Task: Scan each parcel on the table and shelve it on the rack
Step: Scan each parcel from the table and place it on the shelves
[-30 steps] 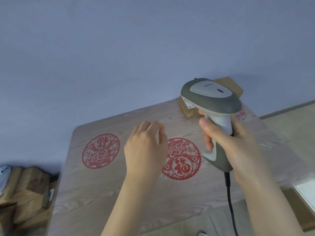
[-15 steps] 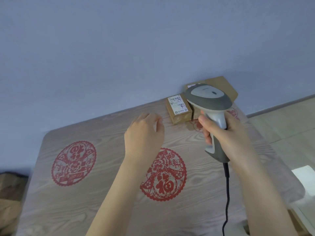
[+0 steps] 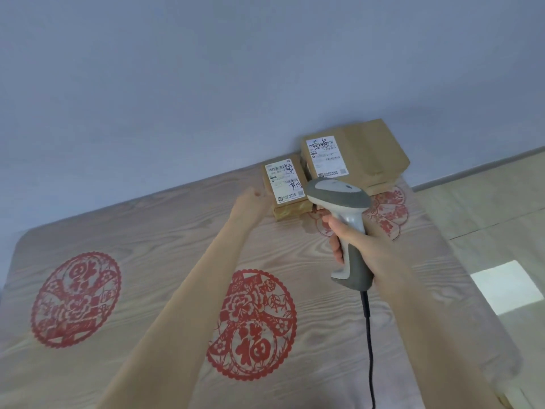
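Both forearms are cut off by the lower edge, and the black cable [image 3: 368, 335] is lost there as well. The wooden table [image 3: 147, 231] is marked with a red centre decal [image 3: 250, 323] and a left decal [image 3: 75, 299]. A third decal [image 3: 389, 211] near the far right corner is partly hidden behind the scanner and the right hand.

The grey scanner [image 3: 339, 196] is gripped by its handle in the right hand [image 3: 373, 242] — fingers wrapped round it — with the head raised above the table.

The left hand [image 3: 249, 202] is stretched forward and blurred. Its fingers are foreshortened, so whether they are straight or curled cannot be told. It is seen just beside the left edge of the small parcel [image 3: 287, 184] — contact is not confirmed.

That parcel lies label-up at the far edge, its near right corner overlapped by the scanner head. The large parcel [image 3: 362, 152] is found just behind and to the right, against the blue wall [image 3: 206, 84]. The handwriting on both labels cannot be read.
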